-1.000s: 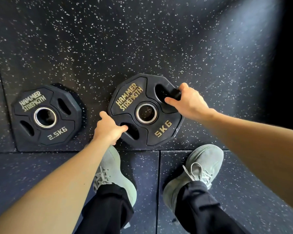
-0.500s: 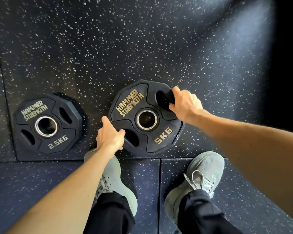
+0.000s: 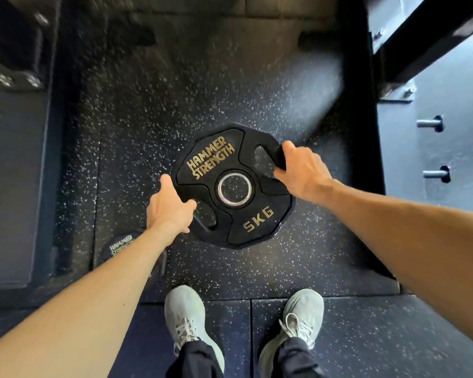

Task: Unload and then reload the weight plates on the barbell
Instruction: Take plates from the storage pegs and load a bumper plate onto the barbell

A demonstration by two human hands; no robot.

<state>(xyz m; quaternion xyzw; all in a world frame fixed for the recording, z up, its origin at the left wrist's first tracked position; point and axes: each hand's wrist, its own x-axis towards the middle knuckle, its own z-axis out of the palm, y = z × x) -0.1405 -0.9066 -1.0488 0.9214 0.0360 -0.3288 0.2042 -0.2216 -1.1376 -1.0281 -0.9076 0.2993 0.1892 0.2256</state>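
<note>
A black 5 kg weight plate point(image 3: 224, 170) with gold lettering hangs in the air above the speckled floor, held flat between both hands. My left hand point(image 3: 168, 207) grips its lower left edge through a cut-out. My right hand point(image 3: 301, 167) grips the upper right edge through another cut-out. The 2.5 kg plate point(image 3: 120, 246) lies on the floor at the lower left, mostly hidden under my left forearm. No barbell is in view.
A dark rack base with bolts point(image 3: 17, 77) stands at the left. At the right a black rack beam point(image 3: 426, 42) crosses above a grey wall with two metal pegs point(image 3: 432, 148). My two grey shoes point(image 3: 185, 320) stand on the rubber floor tiles.
The 5 kg plate has come up off the floor in both hands. The view has risen and swung, so the rack now shows and the 2.5 kg plate sits under my left arm.
</note>
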